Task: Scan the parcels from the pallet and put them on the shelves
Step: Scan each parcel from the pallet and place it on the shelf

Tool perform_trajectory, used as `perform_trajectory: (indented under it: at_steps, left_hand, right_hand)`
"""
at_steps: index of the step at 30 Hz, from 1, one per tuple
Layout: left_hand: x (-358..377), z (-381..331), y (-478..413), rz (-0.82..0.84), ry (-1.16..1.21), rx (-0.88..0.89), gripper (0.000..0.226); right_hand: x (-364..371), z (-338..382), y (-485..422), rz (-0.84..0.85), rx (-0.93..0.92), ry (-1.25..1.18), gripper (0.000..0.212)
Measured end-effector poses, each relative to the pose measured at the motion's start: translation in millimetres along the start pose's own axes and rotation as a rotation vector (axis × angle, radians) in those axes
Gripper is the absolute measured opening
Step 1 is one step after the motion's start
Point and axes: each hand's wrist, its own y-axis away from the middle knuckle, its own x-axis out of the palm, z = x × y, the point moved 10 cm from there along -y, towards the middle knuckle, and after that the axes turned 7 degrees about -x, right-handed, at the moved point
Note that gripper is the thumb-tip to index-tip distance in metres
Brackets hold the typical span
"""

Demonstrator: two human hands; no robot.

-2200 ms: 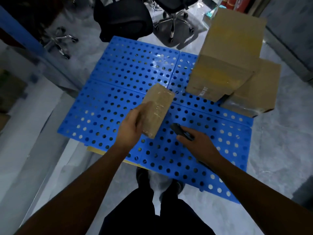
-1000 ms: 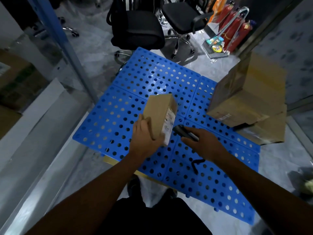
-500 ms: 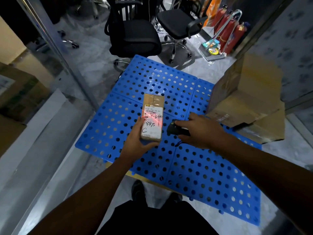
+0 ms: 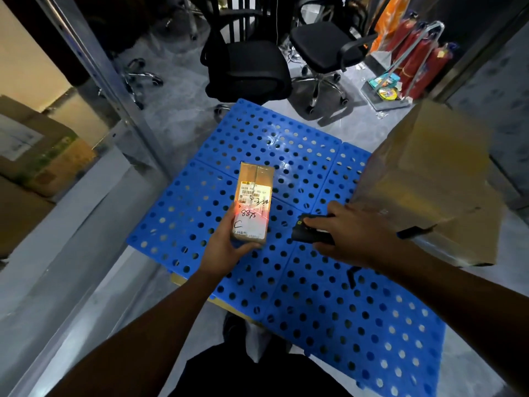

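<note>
Looks like a small storeroom or back office used for parcel handling. A blue perforated pallet (image 4: 300, 173) sits on the grey floor, with stacked cartons (image 4: 429, 179) at 3 o'clock and more boxes (image 4: 37, 156) on metal shelving (image 4: 94, 67) at 9. Office chairs (image 4: 246, 67) crowd 12 o'clock, and red extinguishers (image 4: 415, 67) stand at 1.
</note>
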Motion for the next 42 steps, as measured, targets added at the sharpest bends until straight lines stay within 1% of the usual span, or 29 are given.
perform_trajectory:
  at_steps: [2, 3, 6, 7, 10, 12, 14, 17, 18, 22, 25, 28, 29, 30, 32, 33, 34, 36, 37, 39, 42]
  left_hand:
    - [-1, 0, 3, -0.032, -0.005, -0.034, 0.105]
    - [-3, 0, 5, -0.056, -0.012, -0.052, 0.104]
    - [-4, 0, 11, -0.105, -0.029, -0.083, 0.105]
    - [-3, -1, 14, -0.112, -0.034, -0.09, 0.105]
    - [-5, -11, 25, -0.165, -0.013, -0.095, 0.104]
    - [-21, -18, 34, -0.261, 0.041, -0.112, 0.1]
    - [-54, -21, 44, -0.421, 0.04, -0.128, 0.099]
    - [-116, -33, 52, -0.654, -0.008, -0.096, 0.096]
    - [-139, -37, 51, -0.716, -0.019, -0.078, 0.094]
    - [-228, -47, 25, -0.89, -0.077, -0.048, 0.091]
    - [-281, -48, -10, -0.953, -0.164, -0.071, 0.091]
    - [-322, -47, -48, -0.981, -0.226, -0.054, 0.093]
    - [-333, -45, -58, -1.006, -0.274, -0.073, 0.095]
    - [-345, -42, -67, -1.049, -0.382, -0.117, 0.096]
    - [-363, -38, -86, -1.103, -0.701, -0.242, 0.089]
    - [-369, -32, -97, -1.068, -0.796, -0.303, 0.087]
    - [-375, -23, -109, -1.001, -0.836, -0.352, 0.089]
    - [-382, -3, -131, -0.874, -0.843, -0.435, 0.102]
    - [-385, 4, -137, -0.845, -0.849, -0.459, 0.109]
    - [-392, 9, -145, -0.839, -0.85, -0.469, 0.111]
    - [-400, 12, -151, -0.847, -0.837, -0.49, 0.099]
  right_hand:
    - [11, -8, -5, 0.03, 0.021, -0.079, 0.06]
    - [18, -11, -9, 0.035, 0.042, -0.165, 0.06]
    - [37, -11, -25, -0.008, 0.106, -0.604, 0.057]
    - [43, -7, -32, -0.032, 0.12, -0.717, 0.058]
    - [50, 16, -56, -0.063, 0.088, -0.872, 0.056]
    - [46, 34, -71, -0.067, 0.057, -0.919, 0.058]
    - [30, 52, -92, -0.06, 0.013, -0.961, 0.064]
    - [-10, 89, -132, -0.087, -0.097, -1.051, 0.075]
    - [-26, 102, -148, -0.104, -0.13, -1.069, 0.075]
    - [-85, 147, -219, -0.163, -0.201, -1.09, 0.06]
    - [-123, 159, -271, -0.24, -0.208, -1.032, 0.051]
    - [-147, 171, -320, -0.234, -0.265, -1.089, 0.046]
    - [-151, 174, -337, -0.234, -0.27, -1.093, 0.045]
    - [-153, 178, -354, -0.244, -0.263, -1.078, 0.044]
    - [-152, 185, -388, -0.265, -0.239, -1.06, 0.043]
    - [-149, 190, -404, -0.269, -0.233, -1.071, 0.043]
    - [-145, 195, -419, -0.272, -0.224, -1.081, 0.042]
    - [-138, 199, -442, -0.293, -0.191, -1.1, 0.043]
    - [-136, 200, -450, -0.307, -0.178, -1.093, 0.044]
    - [-138, 203, -462, -0.343, -0.167, -1.022, 0.045]
    - [-148, 206, -477, -0.378, -0.163, -0.909, 0.049]
